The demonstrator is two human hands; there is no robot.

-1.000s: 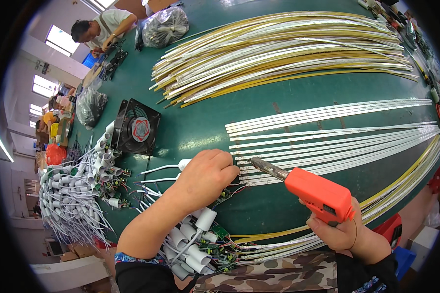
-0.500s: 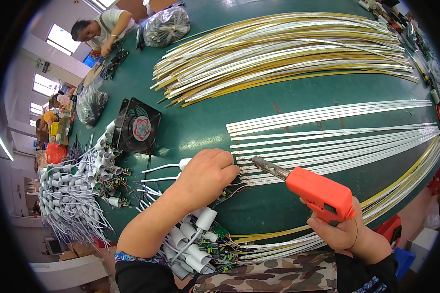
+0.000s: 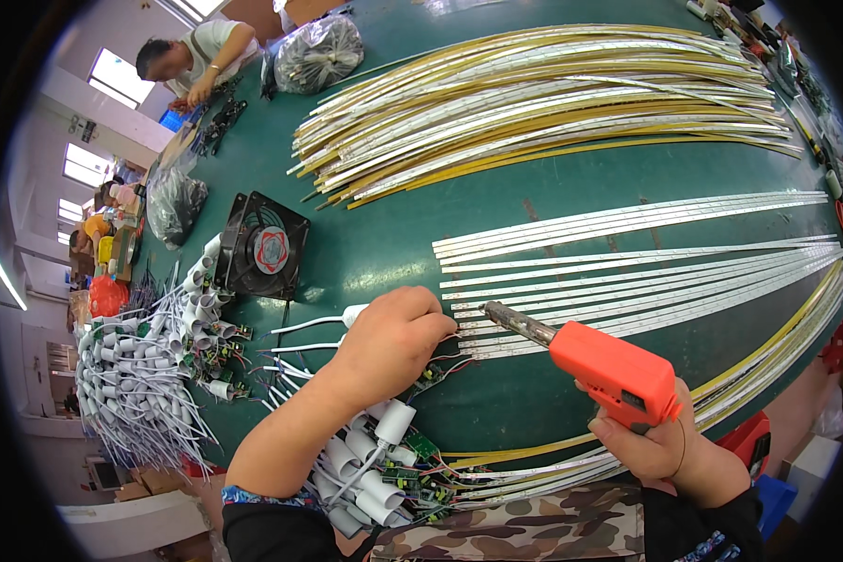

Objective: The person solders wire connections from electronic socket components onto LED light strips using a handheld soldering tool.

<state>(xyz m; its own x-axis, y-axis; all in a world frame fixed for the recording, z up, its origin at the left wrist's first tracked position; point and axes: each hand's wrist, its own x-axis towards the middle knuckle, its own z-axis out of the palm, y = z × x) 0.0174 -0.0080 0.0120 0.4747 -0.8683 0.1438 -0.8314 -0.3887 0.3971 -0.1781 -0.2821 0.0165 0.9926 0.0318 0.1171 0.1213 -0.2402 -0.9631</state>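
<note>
My right hand (image 3: 651,436) grips a red soldering gun (image 3: 613,375), its dark metal tip pointing left over the ends of the white LED strips (image 3: 571,302). Those narrow strips lie side by side, fanned across the table. Close to the tip, my left hand (image 3: 398,339) is closed in a pinch at the strip ends, with thin wires (image 3: 450,357) running out by its fingertips. Its fingers hide most of what they pinch. Below my left forearm lie white lamp sockets (image 3: 381,487) and small green circuit boards (image 3: 423,443), wired to more strips along the near edge.
A black fan (image 3: 262,245) stands left of my left hand. Beyond it are a plastic bag (image 3: 175,204) and a large pile of white sockets with cables (image 3: 136,384). A thick bundle of white and yellow strips (image 3: 534,103) covers the far side. A co-worker (image 3: 201,61) sits at far left.
My left hand has shifted very slightly, its fingertips drawing a little left of the strip ends. The soldering gun has hardly moved.
</note>
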